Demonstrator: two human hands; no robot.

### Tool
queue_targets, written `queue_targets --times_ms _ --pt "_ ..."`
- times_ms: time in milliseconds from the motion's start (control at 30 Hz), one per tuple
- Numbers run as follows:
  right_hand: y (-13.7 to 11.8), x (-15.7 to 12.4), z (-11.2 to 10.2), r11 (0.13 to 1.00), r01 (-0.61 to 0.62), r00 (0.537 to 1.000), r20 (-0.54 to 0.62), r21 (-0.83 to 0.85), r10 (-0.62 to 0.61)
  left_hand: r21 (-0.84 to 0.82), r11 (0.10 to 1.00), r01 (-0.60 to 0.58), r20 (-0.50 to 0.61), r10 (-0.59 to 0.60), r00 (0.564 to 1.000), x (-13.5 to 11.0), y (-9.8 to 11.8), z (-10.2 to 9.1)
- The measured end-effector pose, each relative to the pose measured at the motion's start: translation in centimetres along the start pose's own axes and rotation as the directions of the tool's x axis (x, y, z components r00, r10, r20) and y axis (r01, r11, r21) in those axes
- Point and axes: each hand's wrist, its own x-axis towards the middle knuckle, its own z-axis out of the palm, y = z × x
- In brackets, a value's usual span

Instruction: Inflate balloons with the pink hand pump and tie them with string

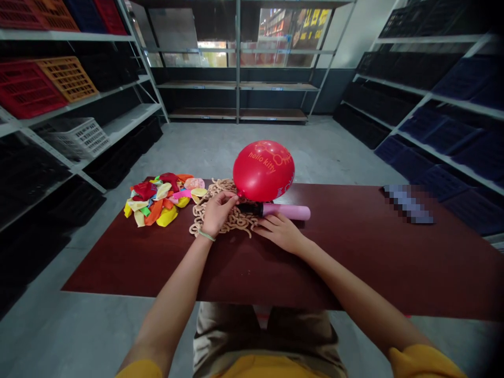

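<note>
1. Head view: one red balloon point(263, 170) is seen filled with air, so the inflating of this one is judged done or nearly so. Whether its neck has been knotted cannot be told, as it is covered by the fingers.
2. Much appears to be left: a heap of flat balloons point(161, 202) in red, orange, yellow, pink and green is seen at the table's left, none of them inflated.
3. The red balloon is held above the far edge of the table point(342, 273), with its neck turned down toward the person. It is round to slightly oval, taut and glossy, and "hello kitty" is printed on it in orange-yellow letters.
4. Its neck is pinched between the thumb and fingers of the left hand point(217, 214).
5. The right hand point(284, 233) is laid low, its fingers stretched out along the near side of a pink tube point(286, 211) with a black end, which looks like a hand pump. Whether anything is pinched there cannot be told.
6. Beneath and around the left hand, a tangle of beige strands point(236, 227) is spread on the table; by its look, no strand has been separated out.
</note>
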Motion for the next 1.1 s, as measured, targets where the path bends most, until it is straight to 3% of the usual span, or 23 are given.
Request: queue_targets --times_ms 133,267,400,500,600,667,733,800,900,1000,1100 --pt "-0.4 0.3 -0.1 0.982 -0.114 0.984 -0.116 0.152 0.132 0.021 1.000 -0.002 -0.007 0.002 1.000 -0.3 0.3 0.3" --pt "0.0 0.1 -1.5 0.887 -0.249 0.918 -0.196 0.390 0.344 0.016 1.000 -0.002 -0.020 0.002 1.000 -0.4 0.5 0.6" --pt "0.4 -0.1 -2.8 0.766 -0.369 0.805 -0.232 0.527 0.547 0.014 1.000 0.024 -0.014 -0.024 1.000 -0.5 0.4 0.7" --pt "0.7 0.4 -3.8 0.667 -0.422 0.690 -0.259 0.614 0.676 0.015 0.999 0.050 0.002 -0.050 0.999 -0.4 0.2 0.6" --pt "1.4 1.6 -5.6 0.526 -0.459 0.599 -0.188 0.716 0.778 -0.006 0.998 0.065 0.006 -0.065 0.998 -0.4 0.2 0.6" --pt "2.1 2.8 -7.5 0.448 -0.466 0.605 -0.095 0.763 0.791 -0.017 0.998 0.059 0.005 -0.059 0.998 -0.4 0.3 0.5" --pt "3.0 4.3 -9.9 0.440 -0.467 0.648 -0.042 0.767 0.760 -0.012 0.999 0.035 0.006 -0.035 0.999 -0.4 0.3 0.5" --pt "3.9 6.3 -12.3 0.480 -0.466 0.697 -0.025 0.743 0.717 0.007 1.000 -0.003 0.003 0.003 1.000 -0.4 0.3 0.5" --pt "4.9 9.8 -15.1 0.561 -0.454 0.735 -0.065 0.693 0.675 0.075 0.995 -0.066 -0.019 0.068 0.998 -0.5 0.3 0.6" --pt "5.6 13.5 -15.9 0.601 -0.408 0.788 -0.067 0.687 0.612 0.155 0.982 -0.113 -0.048 0.121 0.991 -0.7 0.4 0.6" --pt "5.9 16.7 -14.8 0.624 -0.360 0.823 -0.079 0.694 0.563 0.199 0.967 -0.161 -0.064 0.177 0.982 -0.8 0.6 0.6"
